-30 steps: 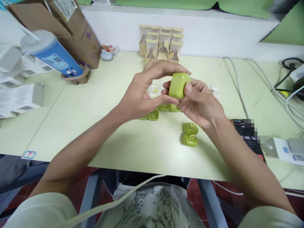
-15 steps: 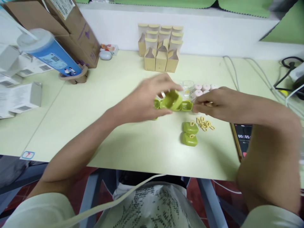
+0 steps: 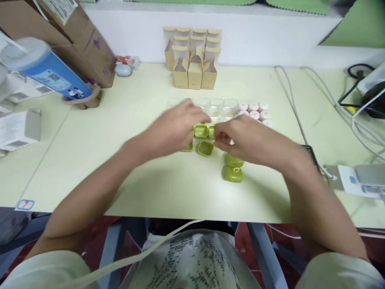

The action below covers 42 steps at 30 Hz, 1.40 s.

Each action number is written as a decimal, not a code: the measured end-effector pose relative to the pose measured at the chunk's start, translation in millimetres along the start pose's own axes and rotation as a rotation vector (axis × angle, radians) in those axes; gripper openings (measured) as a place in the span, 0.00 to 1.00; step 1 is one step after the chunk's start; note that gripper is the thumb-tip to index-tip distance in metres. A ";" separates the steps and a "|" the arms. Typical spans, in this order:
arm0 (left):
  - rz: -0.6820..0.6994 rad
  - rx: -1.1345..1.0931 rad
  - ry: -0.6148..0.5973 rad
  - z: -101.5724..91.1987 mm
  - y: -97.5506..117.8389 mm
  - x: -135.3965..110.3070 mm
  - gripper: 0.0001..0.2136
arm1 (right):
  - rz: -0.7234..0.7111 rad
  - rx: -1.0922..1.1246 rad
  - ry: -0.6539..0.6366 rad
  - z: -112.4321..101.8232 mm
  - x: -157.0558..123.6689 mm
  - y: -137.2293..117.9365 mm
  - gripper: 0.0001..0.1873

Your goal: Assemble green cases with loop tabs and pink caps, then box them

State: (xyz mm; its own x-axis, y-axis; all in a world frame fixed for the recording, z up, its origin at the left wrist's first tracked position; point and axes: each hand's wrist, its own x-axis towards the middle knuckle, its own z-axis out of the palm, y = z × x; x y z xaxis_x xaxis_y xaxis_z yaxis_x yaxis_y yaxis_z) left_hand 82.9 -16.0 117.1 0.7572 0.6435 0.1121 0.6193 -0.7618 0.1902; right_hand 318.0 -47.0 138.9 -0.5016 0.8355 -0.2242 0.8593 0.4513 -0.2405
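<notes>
My left hand (image 3: 176,128), a little blurred, reaches over the left part of a group of small open green cups (image 3: 201,131). Its fingers are apart and I see nothing held in them. One green cup (image 3: 205,148) sits in the front row, between my two hands. My right hand (image 3: 240,134) is beside the right-hand cups with fingers curled together; whatever they hold is hidden. Below that hand, two green lids or boxes (image 3: 234,174) stand one in front of the other, a small yellow ring on the front one.
Behind the cups stand clear plastic containers (image 3: 215,110) and pale pink and white round pieces (image 3: 253,107). Small cardboard boxes (image 3: 195,76) stand open against the wall. A blue canister (image 3: 60,74) leans at left. Cables (image 3: 290,100) cross the right side.
The green cup in my left hand was let go and now sits on the table. My right hand moved left toward the cups, and the view shifted slightly.
</notes>
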 end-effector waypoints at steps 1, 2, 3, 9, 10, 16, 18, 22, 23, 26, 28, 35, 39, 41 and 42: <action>-0.121 0.015 0.000 -11.5 -5.0 -2.9 0.18 | 0.029 -0.082 -0.049 5.9 5.2 -8.9 0.06; -0.234 0.042 -0.036 -21.4 -10.1 -6.3 0.15 | 0.052 -0.151 -0.075 12.2 10.2 -15.7 0.12; -0.329 0.080 -0.104 -29.0 -15.0 -9.8 0.14 | 0.068 -0.214 -0.089 18.5 14.5 -20.4 0.17; -0.541 -0.159 -0.573 -26.7 -29.3 -13.7 0.52 | -0.037 -0.276 -0.107 40.3 22.0 -20.0 0.10; -0.544 -0.205 -0.579 -23.0 -29.2 -11.8 0.56 | -0.041 -0.275 -0.108 40.9 21.9 -19.4 0.11; -0.525 -0.216 -0.511 -14.6 -26.0 -7.3 0.54 | -0.015 -0.274 -0.085 43.3 26.8 -22.6 0.12; -0.517 -0.201 -0.504 -15.8 -26.3 -8.0 0.52 | -0.013 -0.262 -0.085 44.1 28.6 -22.8 0.11; -0.515 -0.129 -0.515 -21.4 -29.2 -11.3 0.45 | 0.014 -0.199 -0.097 39.2 27.6 -17.5 0.12; -0.510 -0.079 -0.505 -23.0 -29.6 -12.5 0.42 | 0.024 -0.179 -0.086 36.4 26.4 -15.0 0.12; -0.463 0.129 -0.447 -26.1 -26.0 -15.5 0.31 | 0.020 -0.091 -0.054 26.4 22.7 -7.8 0.08; -0.429 0.228 -0.426 -25.5 -18.2 -15.5 0.28 | -0.004 -0.045 -0.063 20.1 20.8 -5.1 0.05; -0.378 0.311 -0.548 -17.4 9.1 -9.3 0.36 | 0.124 -0.217 -0.098 1.3 7.6 0.7 0.13; -0.383 0.299 -0.528 -13.4 7.8 -8.0 0.33 | 0.224 -0.304 -0.140 -1.7 -3.9 8.3 0.08; -0.381 0.292 -0.530 -11.4 6.0 -8.4 0.31 | 0.222 -0.299 -0.173 -0.2 -6.4 8.4 0.05; -0.380 0.295 -0.521 -10.8 5.1 -9.1 0.31 | 0.225 -0.300 -0.195 0.8 -6.8 7.5 0.04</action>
State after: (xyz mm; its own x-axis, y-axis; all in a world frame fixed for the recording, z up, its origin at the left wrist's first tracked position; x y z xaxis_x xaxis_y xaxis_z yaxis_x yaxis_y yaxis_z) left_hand 76.9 -25.0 127.7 0.4323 0.8055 -0.4053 0.8353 -0.5271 -0.1566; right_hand 327.7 -49.5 137.9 -0.2828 0.8618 -0.4212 0.9261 0.3596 0.1140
